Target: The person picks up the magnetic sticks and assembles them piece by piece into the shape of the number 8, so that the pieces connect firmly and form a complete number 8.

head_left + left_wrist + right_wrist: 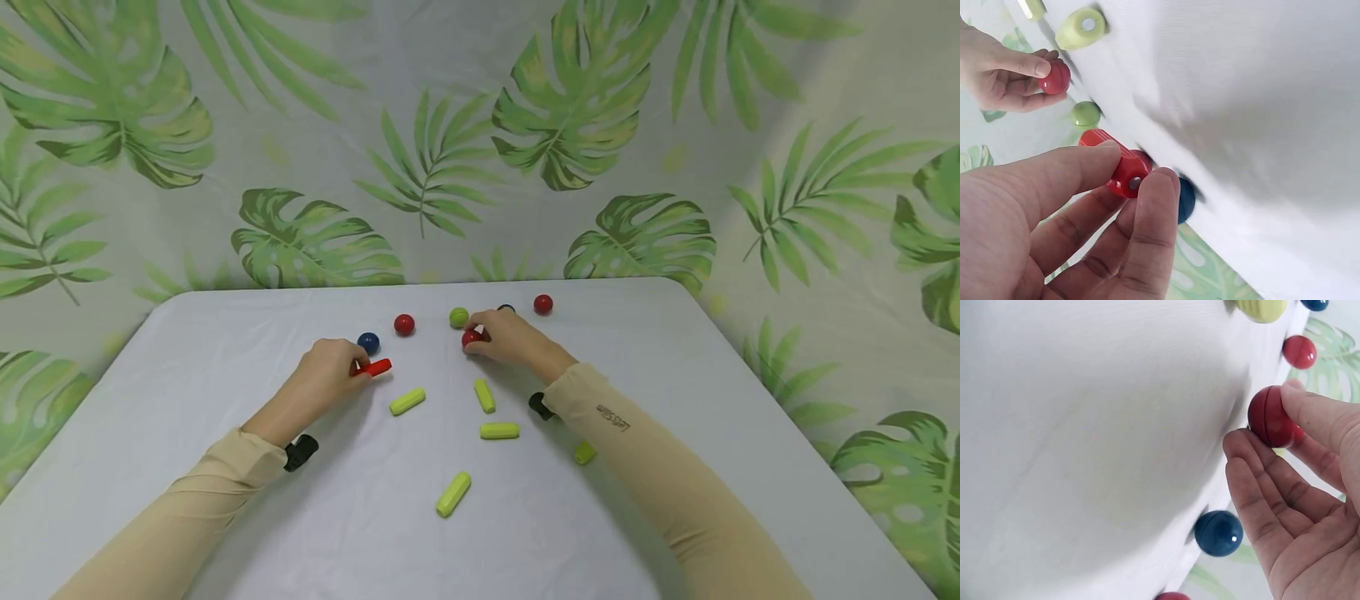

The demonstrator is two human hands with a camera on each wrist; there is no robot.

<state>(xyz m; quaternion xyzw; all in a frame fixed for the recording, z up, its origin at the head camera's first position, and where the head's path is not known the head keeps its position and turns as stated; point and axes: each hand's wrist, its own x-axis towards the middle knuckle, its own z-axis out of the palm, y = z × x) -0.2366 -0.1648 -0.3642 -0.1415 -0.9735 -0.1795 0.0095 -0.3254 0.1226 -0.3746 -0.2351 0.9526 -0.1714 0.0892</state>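
Observation:
My left hand [326, 373] pinches a short red stick [381, 367] between thumb and fingers, on the left half of the table. In the left wrist view the stick [1124, 164] shows a silver dot at its end. Just behind that hand sits a dark blue ball [368, 342]. At the back middle, my right hand [512, 335] holds a red ball [471, 338] by thumb and fingertips; the right wrist view shows a seam round this ball [1266, 417]. Beside it lies a green ball [458, 317]. Another blue ball [1219, 533] is partly hidden behind the right hand in the head view.
Two more red balls, one left of centre [404, 324] and one to the right [543, 304], sit near the table's back edge. Several yellow-green sticks [499, 431] lie scattered over the middle and front of the white table [337, 533]. The right sleeve [637, 450] partly covers one stick [585, 452].

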